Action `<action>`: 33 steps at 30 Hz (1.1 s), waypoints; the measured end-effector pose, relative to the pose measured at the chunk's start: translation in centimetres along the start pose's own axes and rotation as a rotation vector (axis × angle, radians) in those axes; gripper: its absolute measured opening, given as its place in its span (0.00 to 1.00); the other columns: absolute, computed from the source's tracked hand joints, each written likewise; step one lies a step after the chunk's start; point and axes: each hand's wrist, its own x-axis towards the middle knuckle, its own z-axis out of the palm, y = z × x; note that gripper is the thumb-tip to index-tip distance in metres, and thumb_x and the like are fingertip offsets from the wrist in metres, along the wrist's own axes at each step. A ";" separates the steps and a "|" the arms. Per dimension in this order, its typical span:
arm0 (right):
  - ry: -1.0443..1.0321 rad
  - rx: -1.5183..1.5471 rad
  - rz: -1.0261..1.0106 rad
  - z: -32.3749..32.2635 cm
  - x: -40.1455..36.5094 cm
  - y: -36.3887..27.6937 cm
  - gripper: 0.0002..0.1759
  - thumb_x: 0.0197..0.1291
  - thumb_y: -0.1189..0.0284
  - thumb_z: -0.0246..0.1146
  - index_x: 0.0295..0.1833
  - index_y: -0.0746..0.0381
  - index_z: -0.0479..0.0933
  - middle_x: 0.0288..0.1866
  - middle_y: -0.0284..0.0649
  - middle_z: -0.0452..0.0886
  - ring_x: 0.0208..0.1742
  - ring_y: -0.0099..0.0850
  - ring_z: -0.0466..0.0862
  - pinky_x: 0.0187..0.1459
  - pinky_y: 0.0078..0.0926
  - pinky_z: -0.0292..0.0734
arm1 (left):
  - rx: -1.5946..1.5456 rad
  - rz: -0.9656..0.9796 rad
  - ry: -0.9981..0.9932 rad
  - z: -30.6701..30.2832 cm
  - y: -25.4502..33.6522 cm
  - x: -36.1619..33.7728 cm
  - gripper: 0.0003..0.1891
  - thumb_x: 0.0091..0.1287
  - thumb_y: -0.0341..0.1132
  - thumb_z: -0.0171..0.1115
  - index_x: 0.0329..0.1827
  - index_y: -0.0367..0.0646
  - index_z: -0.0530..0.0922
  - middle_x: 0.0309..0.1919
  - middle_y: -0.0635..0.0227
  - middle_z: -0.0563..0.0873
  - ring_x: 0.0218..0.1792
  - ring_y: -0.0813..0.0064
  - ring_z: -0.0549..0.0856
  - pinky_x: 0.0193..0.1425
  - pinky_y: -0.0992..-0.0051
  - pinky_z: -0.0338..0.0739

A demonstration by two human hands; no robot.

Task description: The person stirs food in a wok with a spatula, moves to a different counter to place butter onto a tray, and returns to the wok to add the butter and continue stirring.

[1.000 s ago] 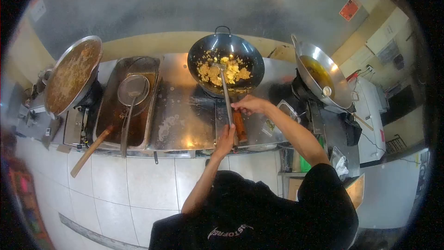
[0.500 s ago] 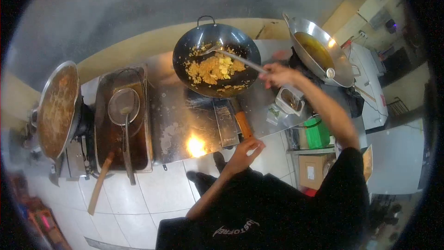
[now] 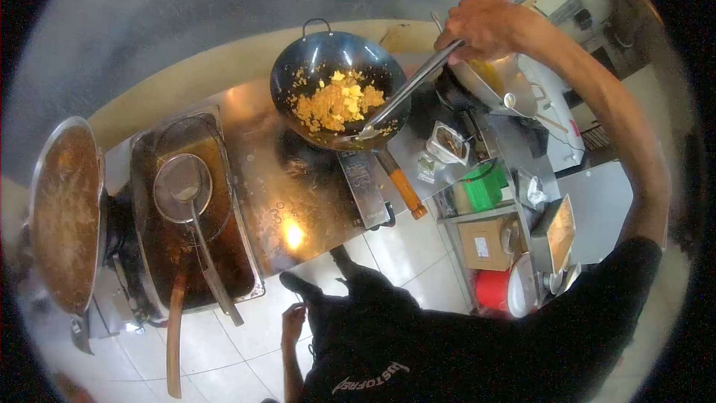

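Observation:
My right hand (image 3: 481, 28) is closed round the metal handle of a long spatula (image 3: 418, 80), raised above the right side of the wok. The spatula's blade rests at the lower right inside the dark wok (image 3: 287, 116). Fried rice (image 3: 319, 110) with yellow egg pieces (image 3: 350, 95) lies in the middle of the wok. The wok's wooden handle (image 3: 403, 188) points toward me, with no hand on it. Low beside my body, my left hand (image 3: 294, 322) hangs with its fingers curled; whether it holds anything is too small to tell.
On the left are a large pan of brown liquid (image 3: 66, 213) and an oily tray (image 3: 257, 283) with a strainer (image 3: 183, 188). A second wok (image 3: 514, 83) stands at the right, near a small container (image 3: 448, 143). Shelves (image 3: 477, 214) hold a green basket and a carton.
My right hand has risen to the right, and the spatula blade has moved from the rice's top to the wok's lower right. My left hand has dropped away from near the wok handle.

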 end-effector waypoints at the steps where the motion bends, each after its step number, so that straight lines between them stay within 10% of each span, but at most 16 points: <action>1: -0.015 -0.010 0.002 -0.7 0.5 -0.6 0.15 0.55 0.61 0.65 0.48 0.50 0.82 0.39 0.44 0.83 0.47 0.45 0.81 0.49 0.42 0.76 | -0.073 0.031 0.008 -1.2 -1.4 -0.4 0.09 0.68 0.30 0.54 0.45 0.39 0.81 0.22 0.79 0.76 0.23 0.89 0.69 0.26 0.85 0.66; 12: 0.085 -0.221 0.046 2.4 7.2 -1.0 0.18 0.60 0.57 0.58 0.30 0.60 0.81 0.30 0.46 0.81 0.40 0.47 0.83 0.41 0.43 0.78 | -0.272 -0.029 0.094 -7.2 -4.6 -0.9 0.09 0.70 0.35 0.56 0.44 0.41 0.81 0.17 0.81 0.68 0.19 0.89 0.63 0.21 0.84 0.57; 27: 0.093 -0.129 0.064 6.1 3.2 4.3 0.13 0.57 0.58 0.61 0.31 0.56 0.82 0.27 0.43 0.81 0.35 0.45 0.83 0.35 0.42 0.76 | -0.355 0.115 0.179 -4.8 -2.8 0.0 0.11 0.70 0.37 0.56 0.44 0.39 0.80 0.16 0.83 0.66 0.17 0.90 0.61 0.20 0.84 0.52; 33: -0.024 0.177 -0.042 17.3 6.7 5.4 0.16 0.61 0.61 0.55 0.40 0.63 0.80 0.36 0.52 0.82 0.42 0.50 0.82 0.42 0.47 0.77 | -0.077 0.131 0.262 3.5 -1.8 2.5 0.08 0.69 0.31 0.55 0.44 0.39 0.81 0.15 0.83 0.67 0.17 0.90 0.63 0.19 0.83 0.54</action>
